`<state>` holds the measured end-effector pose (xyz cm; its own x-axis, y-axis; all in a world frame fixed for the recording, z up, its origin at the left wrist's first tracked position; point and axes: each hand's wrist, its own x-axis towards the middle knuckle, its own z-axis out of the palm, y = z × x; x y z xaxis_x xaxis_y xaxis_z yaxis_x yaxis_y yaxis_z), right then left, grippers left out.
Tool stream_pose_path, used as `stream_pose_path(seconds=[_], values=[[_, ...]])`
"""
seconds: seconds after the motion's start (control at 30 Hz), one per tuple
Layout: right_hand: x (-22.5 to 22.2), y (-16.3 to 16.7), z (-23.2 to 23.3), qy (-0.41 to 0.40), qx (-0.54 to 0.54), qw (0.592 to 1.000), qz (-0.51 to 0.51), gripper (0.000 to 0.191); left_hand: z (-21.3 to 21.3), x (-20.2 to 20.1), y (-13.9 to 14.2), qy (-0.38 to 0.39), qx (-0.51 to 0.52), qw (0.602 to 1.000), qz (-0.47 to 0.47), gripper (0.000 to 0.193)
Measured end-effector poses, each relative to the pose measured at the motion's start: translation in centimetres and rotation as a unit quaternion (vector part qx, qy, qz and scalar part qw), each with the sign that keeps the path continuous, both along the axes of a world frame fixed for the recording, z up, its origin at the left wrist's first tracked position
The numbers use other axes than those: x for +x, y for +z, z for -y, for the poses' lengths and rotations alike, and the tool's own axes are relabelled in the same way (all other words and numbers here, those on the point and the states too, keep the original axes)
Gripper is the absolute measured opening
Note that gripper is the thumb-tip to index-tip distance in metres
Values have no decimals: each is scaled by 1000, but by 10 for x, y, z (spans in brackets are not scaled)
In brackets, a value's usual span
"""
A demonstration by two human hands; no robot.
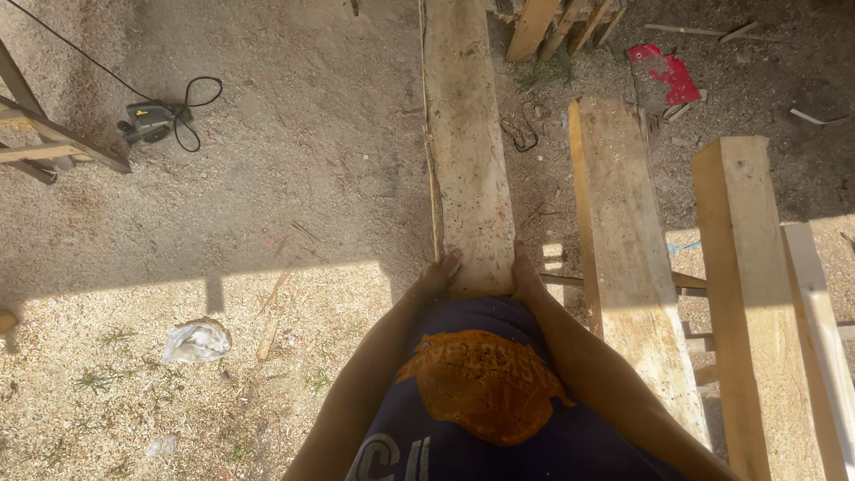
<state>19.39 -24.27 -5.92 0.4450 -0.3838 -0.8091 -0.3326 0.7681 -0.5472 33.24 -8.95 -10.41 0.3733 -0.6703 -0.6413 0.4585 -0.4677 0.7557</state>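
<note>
The left hand point(438, 272) and right hand point(525, 274) each have their grip clamped on the near end of a long, pale, rough wooden plank point(463, 134). It stretches away over the sawdusty ground point(294, 178). More pale planks point(623, 258) lie just beside it.

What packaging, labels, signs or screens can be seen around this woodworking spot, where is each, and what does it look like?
No signs or screens show.
Crumpled plastic bag: on the sawdust ground, left of the person; clear to whitish, wrinkled.
Red sheet: on the ground at upper right, beyond the planks; flat, ragged-edged, bright red; whether it is packaging is unclear.
Shirt print: on the person's dark shirt; an orange patch.
</note>
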Motion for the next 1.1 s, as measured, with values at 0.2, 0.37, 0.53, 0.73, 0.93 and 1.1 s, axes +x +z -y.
stream_pose_path(seconds=[0.2,0.37,0.53,0.73,0.93,1.1], values=[[9,9,6,-15,7,1000,-7,83,3,9,18,-15,54,998,-4,86],[16,14,9,-6,19,1000,-5,85,10,15,5,-27,39,999,5,88],[30,8,17,9,23,1000,-13,86,22,29,-16,7,27,1000,-4,86],[43,-5,32,-10,14,999,43,83,35,46,-14,-50,114,992,25,92],[56,-10,44,6,11,998,57,83,41,59,3,-17,101,995,-13,95],[69,-14,57,-24,16,999,32,82,54,71,0,-4,103,995,-16,95]])
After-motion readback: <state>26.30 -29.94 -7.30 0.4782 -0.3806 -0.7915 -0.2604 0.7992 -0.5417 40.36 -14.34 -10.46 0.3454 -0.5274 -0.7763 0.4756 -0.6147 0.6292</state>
